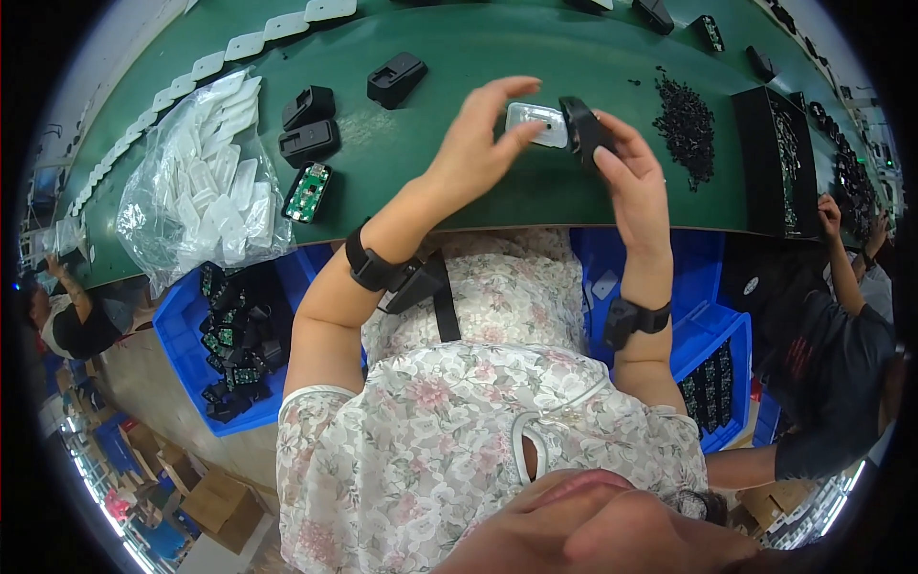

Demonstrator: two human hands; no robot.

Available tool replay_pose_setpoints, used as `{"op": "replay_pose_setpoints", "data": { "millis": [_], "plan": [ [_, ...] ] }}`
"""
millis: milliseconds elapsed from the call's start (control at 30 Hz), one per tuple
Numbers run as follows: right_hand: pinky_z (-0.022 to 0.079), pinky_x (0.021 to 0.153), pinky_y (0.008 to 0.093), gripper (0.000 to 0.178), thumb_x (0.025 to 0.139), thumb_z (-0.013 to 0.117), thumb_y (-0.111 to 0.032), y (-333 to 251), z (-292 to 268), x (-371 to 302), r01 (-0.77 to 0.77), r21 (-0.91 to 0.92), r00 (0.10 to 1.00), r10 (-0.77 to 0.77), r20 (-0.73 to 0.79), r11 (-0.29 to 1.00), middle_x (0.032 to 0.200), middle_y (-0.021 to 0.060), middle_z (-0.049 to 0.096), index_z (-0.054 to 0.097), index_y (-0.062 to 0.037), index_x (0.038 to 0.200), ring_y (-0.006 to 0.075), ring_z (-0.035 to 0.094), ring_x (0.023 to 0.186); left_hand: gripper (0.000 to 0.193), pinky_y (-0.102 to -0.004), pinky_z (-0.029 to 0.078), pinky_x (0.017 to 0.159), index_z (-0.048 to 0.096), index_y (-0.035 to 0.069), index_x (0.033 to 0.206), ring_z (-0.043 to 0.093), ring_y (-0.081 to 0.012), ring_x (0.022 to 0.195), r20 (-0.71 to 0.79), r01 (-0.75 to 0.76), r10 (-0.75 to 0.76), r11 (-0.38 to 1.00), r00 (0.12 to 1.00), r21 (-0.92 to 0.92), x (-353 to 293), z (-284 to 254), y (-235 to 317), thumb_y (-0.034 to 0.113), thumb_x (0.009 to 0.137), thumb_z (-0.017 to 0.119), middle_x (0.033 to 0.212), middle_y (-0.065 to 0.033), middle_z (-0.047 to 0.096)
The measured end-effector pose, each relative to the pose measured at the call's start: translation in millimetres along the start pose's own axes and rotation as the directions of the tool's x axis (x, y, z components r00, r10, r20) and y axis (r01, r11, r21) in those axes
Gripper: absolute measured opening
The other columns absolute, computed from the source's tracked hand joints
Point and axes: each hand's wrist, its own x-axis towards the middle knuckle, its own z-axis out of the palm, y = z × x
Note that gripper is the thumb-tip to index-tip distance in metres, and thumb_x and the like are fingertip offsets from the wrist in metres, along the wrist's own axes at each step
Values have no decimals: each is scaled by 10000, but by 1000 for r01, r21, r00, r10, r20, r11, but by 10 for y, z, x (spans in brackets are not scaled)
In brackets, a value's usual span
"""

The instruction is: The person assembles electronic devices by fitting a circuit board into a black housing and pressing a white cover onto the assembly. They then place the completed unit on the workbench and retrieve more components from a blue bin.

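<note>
My right hand (636, 177) grips a black plastic housing (579, 124), tilted on edge, between thumb and fingers. Beside it is a white rectangular plate (537, 113) with a small dark hole or dot near its middle. Over the plate's left side reaches the thumb of my left hand (483, 134), with its fingers spread apart; whether the thumb touches the plate I cannot tell. To the left sit a black housing with a green circuit board (308, 193) facing up, two black housings (310, 141) close together, and another black housing (396, 79) farther back.
A clear bag of white plates (215, 182) lies at left, behind it a curved row of white plates (207, 66). Small black parts (686, 129) are heaped right, near a black box (771, 163). Blue bins (182, 325) stand below the green table (402, 158). Co-workers sit at both sides.
</note>
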Motion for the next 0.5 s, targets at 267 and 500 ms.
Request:
{"op": "replay_pose_setpoints", "data": {
  "millis": [267,500],
  "plan": [
    [455,928,311,397,783,706,-58,-72,68,368,345,-805,932,-278,233,482,1108,93,642,622,-42,1171,218,595,1048,506,-395,393,1033,513,87,1317,469,-320,1265,-27,-127,135,973,990,192,-74,-111,-92,-75,838,490,1369,-126,506],
    [471,907,357,396,755,711,-43,-58,124,404,433,-858,893,-261,367,275,1115,103,642,629,-53,1142,286,587,1034,632,-420,349,1080,493,118,1359,427,-267,1322,205,-204,126,881,971,426,-124,-150,-116,-127,780,428,1420,-69,473]
  ]
}}
